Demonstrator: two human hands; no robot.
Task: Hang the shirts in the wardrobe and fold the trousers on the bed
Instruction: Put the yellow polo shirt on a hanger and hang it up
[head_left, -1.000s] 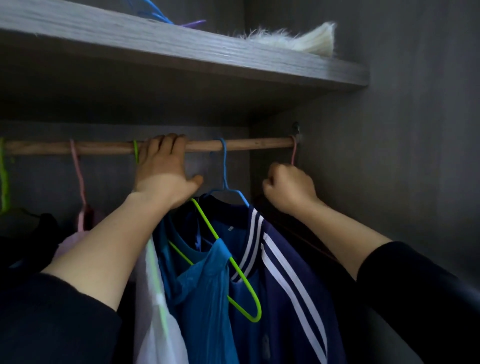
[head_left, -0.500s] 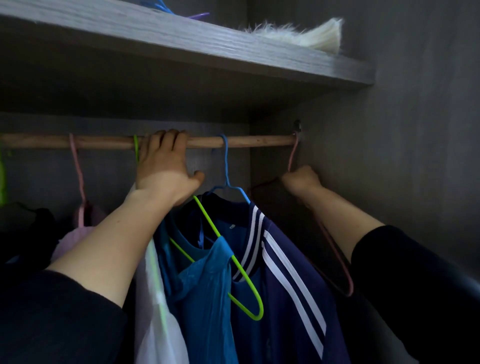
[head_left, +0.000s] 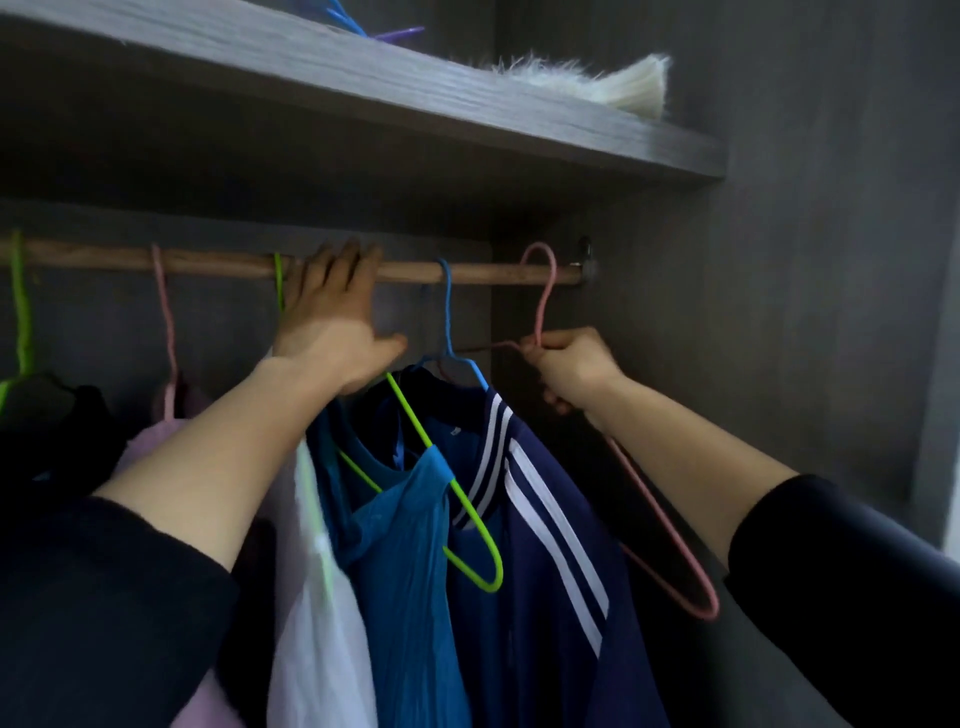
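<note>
My right hand (head_left: 571, 364) grips an empty pink hanger (head_left: 670, 551) at its neck, near the right end of the wooden rail (head_left: 483, 273). The hanger's hook stands up above the rail line, and its body slants down to the right. My left hand (head_left: 332, 332) reaches up with its fingers hooked over the rail, between a green hanger (head_left: 467, 514) and a blue hanger (head_left: 447, 312). A navy shirt with white stripes (head_left: 550, 571) hangs on the blue hanger. A bright blue garment (head_left: 405, 545) hangs on the green one.
A white garment (head_left: 311, 597) hangs under my left arm. Further left are another pink hanger (head_left: 166, 322) and a dark garment (head_left: 52, 415). The grey shelf (head_left: 363, 78) above carries a furry item (head_left: 597, 83). The wardrobe side wall (head_left: 805, 312) is close on the right.
My right hand has lifted the pink hanger, so its hook now rises above the rail and sits slightly further left. My left hand has stayed on the rail.
</note>
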